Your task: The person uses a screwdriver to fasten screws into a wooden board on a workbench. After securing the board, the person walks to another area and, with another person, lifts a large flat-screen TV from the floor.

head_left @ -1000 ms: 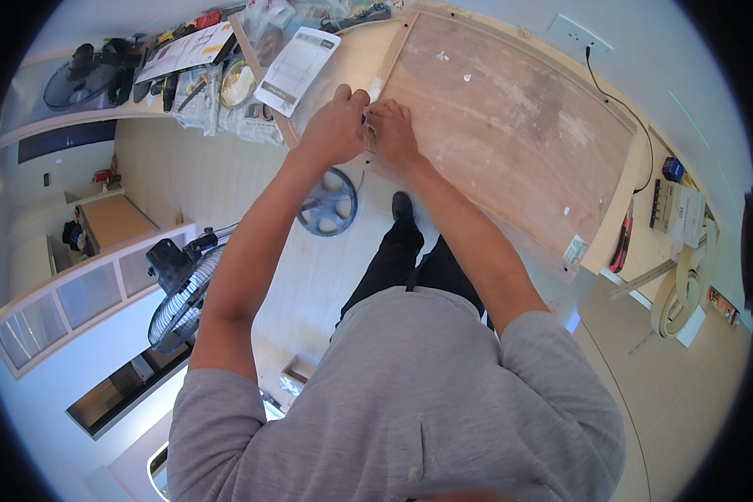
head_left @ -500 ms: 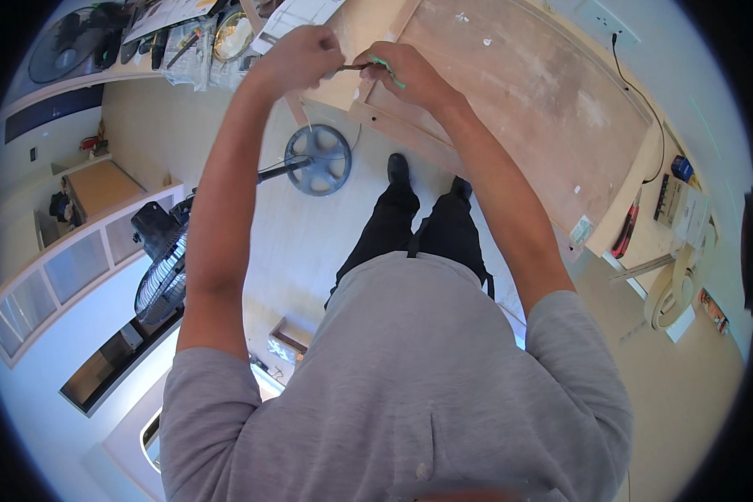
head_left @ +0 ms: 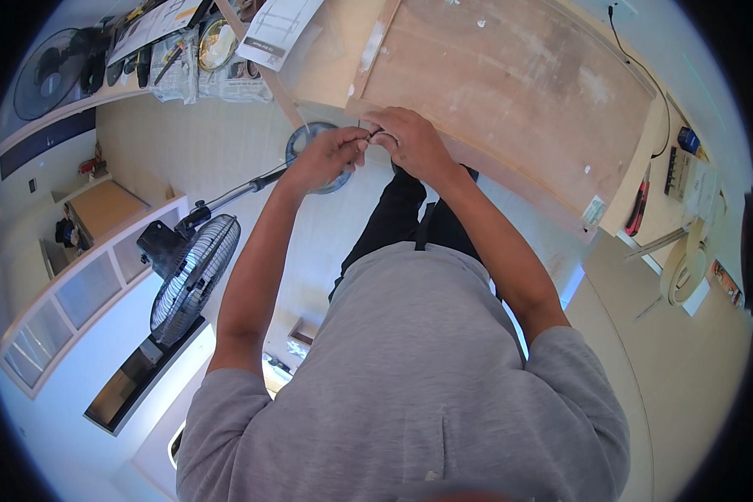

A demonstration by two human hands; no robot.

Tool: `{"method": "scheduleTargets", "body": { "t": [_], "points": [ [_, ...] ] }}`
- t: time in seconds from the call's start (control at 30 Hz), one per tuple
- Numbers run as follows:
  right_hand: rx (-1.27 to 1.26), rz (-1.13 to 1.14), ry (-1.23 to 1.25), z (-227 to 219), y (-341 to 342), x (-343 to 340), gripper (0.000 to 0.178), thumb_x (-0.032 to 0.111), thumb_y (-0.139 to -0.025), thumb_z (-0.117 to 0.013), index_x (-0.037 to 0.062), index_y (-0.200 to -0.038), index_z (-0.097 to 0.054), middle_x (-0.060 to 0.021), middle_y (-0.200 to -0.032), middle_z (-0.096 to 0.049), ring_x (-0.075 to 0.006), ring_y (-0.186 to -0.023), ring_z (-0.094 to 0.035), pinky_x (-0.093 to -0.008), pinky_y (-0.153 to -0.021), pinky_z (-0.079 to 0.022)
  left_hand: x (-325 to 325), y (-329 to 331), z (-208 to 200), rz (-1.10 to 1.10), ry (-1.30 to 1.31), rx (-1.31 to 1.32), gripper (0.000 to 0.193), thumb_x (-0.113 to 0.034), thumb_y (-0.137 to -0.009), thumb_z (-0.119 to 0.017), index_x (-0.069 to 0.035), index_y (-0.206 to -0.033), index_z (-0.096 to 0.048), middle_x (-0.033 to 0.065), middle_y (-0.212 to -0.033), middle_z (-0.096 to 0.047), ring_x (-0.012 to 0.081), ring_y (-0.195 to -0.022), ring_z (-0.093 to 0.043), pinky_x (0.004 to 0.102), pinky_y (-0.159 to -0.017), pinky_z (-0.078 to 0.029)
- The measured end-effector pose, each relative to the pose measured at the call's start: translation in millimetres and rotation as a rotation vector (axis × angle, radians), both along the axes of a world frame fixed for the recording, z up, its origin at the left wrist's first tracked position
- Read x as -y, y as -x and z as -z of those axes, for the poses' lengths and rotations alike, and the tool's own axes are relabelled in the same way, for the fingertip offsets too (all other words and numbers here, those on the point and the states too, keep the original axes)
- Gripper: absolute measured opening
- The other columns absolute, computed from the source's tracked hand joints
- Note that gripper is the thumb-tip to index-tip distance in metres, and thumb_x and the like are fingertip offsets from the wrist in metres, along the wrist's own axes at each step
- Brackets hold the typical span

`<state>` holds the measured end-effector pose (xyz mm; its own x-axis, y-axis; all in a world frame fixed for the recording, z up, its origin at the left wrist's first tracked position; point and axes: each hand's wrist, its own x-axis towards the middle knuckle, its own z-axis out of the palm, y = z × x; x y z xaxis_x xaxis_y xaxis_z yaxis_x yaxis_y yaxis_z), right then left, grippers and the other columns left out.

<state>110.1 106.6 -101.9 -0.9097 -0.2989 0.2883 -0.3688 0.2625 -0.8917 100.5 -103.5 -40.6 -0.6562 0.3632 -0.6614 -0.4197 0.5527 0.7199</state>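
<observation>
Small dark piece point(head_left: 375, 134), too tiny to identify and perhaps a wire end or clip, was pinched between the fingertips of both hands, held up in the air at the near edge of the wooden board point(head_left: 510, 92); the left hand point(head_left: 330, 155) had its fingers curled together with thumb and forefinger nipping the piece from the left; the right hand point(head_left: 410, 142) closed on it from the right, fingers bunched, knuckles toward the board; the two hands touched at the fingertips. By its size, the piece looked light and easy to drop, probably thin enough to bend, so a fingertip grip close to its middle seemed the sensible hold rather than a full fist; whether it was slippery could not be told.

Below the hands, on the pale floor, sat the round base of a standing fan point(head_left: 318, 155), its pole running left to the black caged head point(head_left: 188, 276); the person's dark trousers and a shoe showed beneath the hands, the grey shirt filling the near part of the view. At the far left a cluttered shelf point(head_left: 176, 50) carried papers, tools and a round tin; to the right of the board a red-handled tool point(head_left: 636, 205) lay on a side table point(head_left: 686, 243), with a cable running along the wall behind.
</observation>
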Motion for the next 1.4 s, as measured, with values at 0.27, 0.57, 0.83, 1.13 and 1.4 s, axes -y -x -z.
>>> {"method": "scheduleTargets", "body": {
  "t": [0.27, 0.57, 0.83, 1.13, 1.4],
  "points": [
    [0.000, 0.243, -0.421, 19, -17, 30, 0.052, 0.027, -0.086, -0.077, 0.0066, -0.132, -0.065, -0.0087, -0.138, -0.061, -0.0272, -0.131, -0.052, -0.0491, -0.108, -0.036, 26, 30, 35, -0.391, -0.005, -0.227, 0.031, -0.025, -0.106, -0.061, -0.003, -0.125, -0.071, 0.0015, -0.092, -0.068, 0.0086, -0.084, -0.060, 0.0236, -0.073, -0.047],
    [-0.002, 0.275, -0.501, 33, -9, 51, 0.052, 0.026, -0.085, -0.077, 0.0078, -0.132, -0.068, 0.0007, -0.142, -0.061, -0.0220, -0.124, -0.053, -0.0444, -0.102, -0.038, 29, 86, 62, -0.336, -0.142, -0.121, 0.028, -0.022, -0.103, -0.064, -0.002, -0.122, -0.072, 0.0025, -0.106, -0.074, 0.0108, -0.082, -0.062, 0.0256, -0.075, -0.050],
    [-0.012, 0.239, -0.565, 32, -8, 48, 0.049, 0.025, -0.087, -0.076, 0.0126, -0.134, -0.067, 0.0075, -0.149, -0.056, -0.0202, -0.123, -0.051, -0.0419, -0.100, -0.038, 30, 86, 60, -0.476, -0.276, 0.005, 0.030, -0.019, -0.104, -0.063, 0.001, -0.125, -0.068, 0.0078, -0.117, -0.073, 0.0141, -0.083, -0.064, 0.0290, -0.079, -0.052],
    [-0.031, 0.236, -0.543, 34, -9, 46, 0.048, 0.023, -0.086, -0.074, 0.0090, -0.132, -0.068, 0.0031, -0.146, -0.059, -0.0218, -0.125, -0.053, -0.0430, -0.102, -0.038, 30, 87, 63, -0.470, -0.238, 0.002, 0.031, -0.019, -0.104, -0.064, 0.002, -0.126, -0.067, 0.0087, -0.116, -0.074, 0.0143, -0.084, -0.065, 0.0285, -0.081, -0.052],
    [-0.019, 0.216, -0.573, 34, -9, 45, 0.048, 0.023, -0.089, -0.075, 0.0096, -0.134, -0.066, 0.0065, -0.150, -0.057, -0.0204, -0.124, -0.051, -0.0405, -0.102, -0.037, 27, 85, 59, -0.459, -0.231, -0.015, 0.031, -0.020, -0.104, -0.063, 0.002, -0.126, -0.068, 0.0093, -0.116, -0.074, 0.0143, -0.084, -0.066, 0.0283, -0.080, -0.053]
  ]
}}
